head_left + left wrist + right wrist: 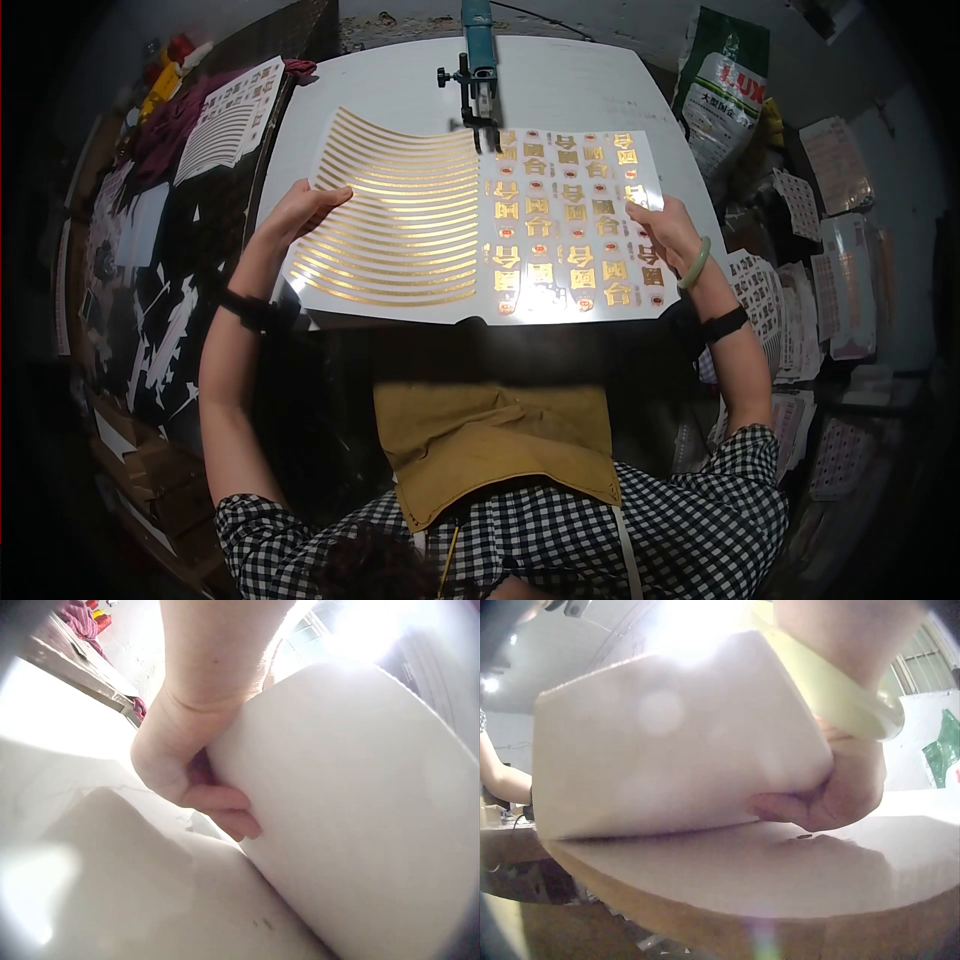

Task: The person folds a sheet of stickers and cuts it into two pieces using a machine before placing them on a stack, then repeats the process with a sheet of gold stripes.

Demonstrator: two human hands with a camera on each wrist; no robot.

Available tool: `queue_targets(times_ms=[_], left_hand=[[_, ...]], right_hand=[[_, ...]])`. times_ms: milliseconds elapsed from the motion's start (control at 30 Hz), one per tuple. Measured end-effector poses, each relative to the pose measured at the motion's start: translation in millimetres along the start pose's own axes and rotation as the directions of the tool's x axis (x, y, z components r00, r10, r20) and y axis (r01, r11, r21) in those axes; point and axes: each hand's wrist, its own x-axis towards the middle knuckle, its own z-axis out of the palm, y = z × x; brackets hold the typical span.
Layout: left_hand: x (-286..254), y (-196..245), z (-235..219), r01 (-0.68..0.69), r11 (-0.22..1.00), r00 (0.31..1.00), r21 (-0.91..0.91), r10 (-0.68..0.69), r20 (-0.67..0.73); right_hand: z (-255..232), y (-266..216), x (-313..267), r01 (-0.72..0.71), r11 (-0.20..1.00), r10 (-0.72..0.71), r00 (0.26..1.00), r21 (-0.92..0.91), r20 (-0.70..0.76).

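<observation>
A large white sheet [480, 225] printed with gold curved stripes on its left half and gold characters with small red marks on its right half spans both hands over the white table [380, 75]. My left hand [308, 212] grips its left edge, thumb on the printed face and fingers [232, 817] curled under the plain white back. At the right edge my right hand [668, 236] pinches the sheet the same way. The right wrist view shows the sheet's plain underside [675, 750] tilted up from the tabletop. A teal tool [480, 45] with a black bracket [480, 105] overlaps the sheet's far edge.
Left of the table, a striped and lettered sheet [225, 130] lies near dark red cloth [165, 215] and white paper scraps [160, 340]. A green and white bag [722, 90] stands at the back right. Stacks of printed sheets [795, 320] fill the right side.
</observation>
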Motion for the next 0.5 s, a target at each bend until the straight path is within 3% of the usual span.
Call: queue_targets(times_ms=[500], left_hand=[[7.0,5.6,0.6,-0.006,1.000,1.000,0.000,0.006,-0.012]], right_hand=[[1.9,-6.0,8.0,-0.002,1.000,0.002,1.000,-0.003,-0.010]])
